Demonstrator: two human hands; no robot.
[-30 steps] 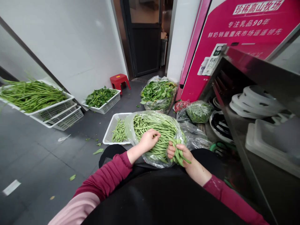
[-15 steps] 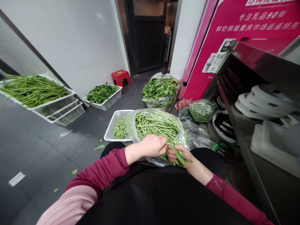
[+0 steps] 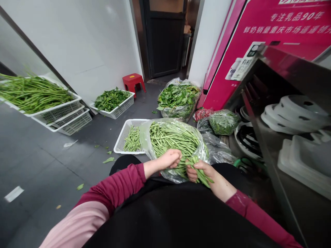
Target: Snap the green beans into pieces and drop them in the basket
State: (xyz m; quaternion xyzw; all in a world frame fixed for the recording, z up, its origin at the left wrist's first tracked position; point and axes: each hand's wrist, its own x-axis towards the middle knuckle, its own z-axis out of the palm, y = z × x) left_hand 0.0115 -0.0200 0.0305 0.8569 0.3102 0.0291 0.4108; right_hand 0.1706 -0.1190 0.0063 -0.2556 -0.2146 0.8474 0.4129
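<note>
A bunch of green beans [image 3: 203, 175] lies in the closed grip of my right hand [image 3: 198, 171], its ends sticking out on both sides of the fist. To the left of it, apart by a small gap, my left hand [image 3: 170, 159] has its fingers curled together; what they hold, if anything, is hidden. Both hands are over the near edge of a clear plastic bag [image 3: 146, 137] full of long green beans [image 3: 173, 137]. Beside the bag on the left, a white perforated basket [image 3: 119, 139] holds shorter bean pieces [image 3: 133, 139].
Leafy greens fill a white basket [image 3: 121, 111] and a large plastic bag [image 3: 178, 112]. Stacked baskets [image 3: 64, 120] with long green stems stand left. A red stool [image 3: 133, 81] is by the doorway. A metal shelf [image 3: 271, 162] with white containers borders the right side.
My left hand has come away from the bean bunch, moving slightly left. My right hand keeps its hold on the bunch. The view has shifted slightly.
</note>
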